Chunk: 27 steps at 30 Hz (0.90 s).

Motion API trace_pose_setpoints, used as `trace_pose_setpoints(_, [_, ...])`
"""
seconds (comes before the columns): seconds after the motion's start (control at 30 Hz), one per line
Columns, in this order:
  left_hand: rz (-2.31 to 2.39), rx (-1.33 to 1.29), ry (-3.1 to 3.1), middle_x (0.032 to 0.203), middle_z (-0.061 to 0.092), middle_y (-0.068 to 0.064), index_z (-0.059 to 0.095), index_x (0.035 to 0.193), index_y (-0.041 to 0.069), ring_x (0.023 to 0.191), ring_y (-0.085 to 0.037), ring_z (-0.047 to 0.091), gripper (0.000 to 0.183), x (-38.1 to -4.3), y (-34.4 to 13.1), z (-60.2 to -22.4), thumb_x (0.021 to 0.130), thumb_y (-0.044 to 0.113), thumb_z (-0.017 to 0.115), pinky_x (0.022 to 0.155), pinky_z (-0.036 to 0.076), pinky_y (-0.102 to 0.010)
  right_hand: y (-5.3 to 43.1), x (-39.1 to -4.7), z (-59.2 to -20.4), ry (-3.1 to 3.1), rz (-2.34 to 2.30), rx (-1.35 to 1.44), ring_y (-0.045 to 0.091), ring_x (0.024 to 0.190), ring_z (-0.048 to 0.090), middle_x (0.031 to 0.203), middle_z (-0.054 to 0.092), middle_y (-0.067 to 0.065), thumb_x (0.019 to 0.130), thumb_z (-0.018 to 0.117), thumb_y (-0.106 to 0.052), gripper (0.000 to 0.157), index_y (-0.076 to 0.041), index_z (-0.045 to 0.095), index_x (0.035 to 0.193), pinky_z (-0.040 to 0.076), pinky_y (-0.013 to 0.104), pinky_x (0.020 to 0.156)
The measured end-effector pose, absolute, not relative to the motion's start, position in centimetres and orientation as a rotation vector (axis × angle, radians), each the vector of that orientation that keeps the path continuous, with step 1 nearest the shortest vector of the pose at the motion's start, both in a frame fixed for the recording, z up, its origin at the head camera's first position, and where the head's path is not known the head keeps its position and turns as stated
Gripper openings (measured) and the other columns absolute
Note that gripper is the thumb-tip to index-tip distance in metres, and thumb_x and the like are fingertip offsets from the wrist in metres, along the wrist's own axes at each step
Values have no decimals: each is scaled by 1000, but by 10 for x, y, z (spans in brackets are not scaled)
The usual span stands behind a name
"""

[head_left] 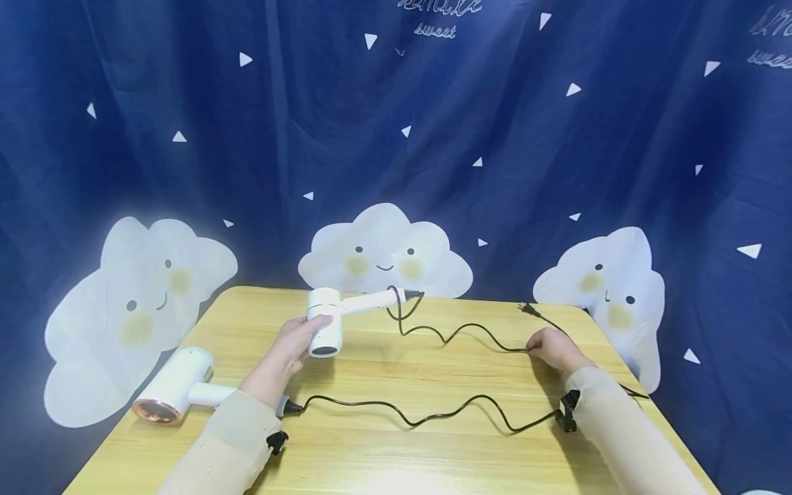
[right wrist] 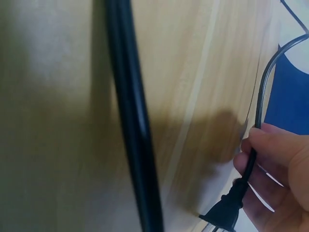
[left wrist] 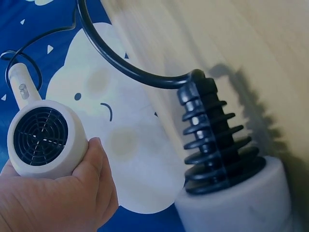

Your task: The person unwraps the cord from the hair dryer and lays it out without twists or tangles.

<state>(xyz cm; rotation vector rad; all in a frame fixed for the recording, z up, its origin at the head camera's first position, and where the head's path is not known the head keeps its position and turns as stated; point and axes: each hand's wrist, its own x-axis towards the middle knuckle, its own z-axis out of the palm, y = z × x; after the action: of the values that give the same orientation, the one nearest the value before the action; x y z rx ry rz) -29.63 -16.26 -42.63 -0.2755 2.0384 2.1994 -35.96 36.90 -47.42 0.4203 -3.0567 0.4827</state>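
Note:
A white hair dryer (head_left: 324, 323) is held up over the table, its handle pointing right. My left hand (head_left: 295, 340) grips its barrel. In the left wrist view, the dryer's dark round grille (left wrist: 41, 136) faces the camera, above my palm. My right hand (head_left: 555, 347) pinches the black power cord (head_left: 458, 337) between thumb and fingers at the table's right side. The right wrist view has a black plug (right wrist: 227, 205) just below those fingers. A second white hair dryer (head_left: 185, 385), with a copper-coloured ring, lies at the left, its handle partly behind my left forearm.
The second dryer's black cord (head_left: 427, 417) runs in waves across the wooden table (head_left: 371, 460) and passes under my right wrist. Another black plug (head_left: 528, 309) lies near the back right edge. Behind the table hangs a blue cloud-print curtain (head_left: 396, 165).

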Motion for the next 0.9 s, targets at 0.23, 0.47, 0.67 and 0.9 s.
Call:
trace_pose_setpoints(0.23, [2228, -282, 2025, 101, 62, -11, 46, 122, -7, 82, -18, 63, 58, -297, -160, -425, 83, 30, 66, 74, 53, -30, 365, -357, -472, -3051, 357, 458, 22, 77, 62, 79, 68, 1, 73, 67, 0, 16, -15, 71, 76, 50, 42, 70])
trace_pose_setpoints(0.47, [2207, -284, 2027, 106, 59, -12, 45, 123, -5, 86, -20, 62, 59, -296, -159, -424, 82, 32, 65, 76, 52, -31, 364, -353, -468, -3025, 322, 476, 21, 77, 61, 79, 68, -1, 69, 63, 2, 21, -16, 71, 74, 50, 42, 71])
trace_pose_setpoints(0.67, [2206, -290, 2031, 105, 59, -13, 45, 122, -6, 85, -19, 62, 59, -296, -158, -425, 82, 33, 66, 76, 52, -31, 364, -352, -468, -3015, 346, 483, 24, 78, 61, 78, 67, 1, 70, 64, 3, 19, -14, 71, 74, 50, 43, 71])
trace_pose_setpoints(0.9, [2209, -284, 2028, 103, 60, -13, 46, 121, -6, 84, -19, 63, 59, -296, -158, -425, 82, 33, 67, 75, 53, -32, 362, -352, -466, -3000, 349, 494, 23, 79, 62, 80, 68, 1, 74, 67, -1, 14, -13, 71, 77, 50, 43, 73])
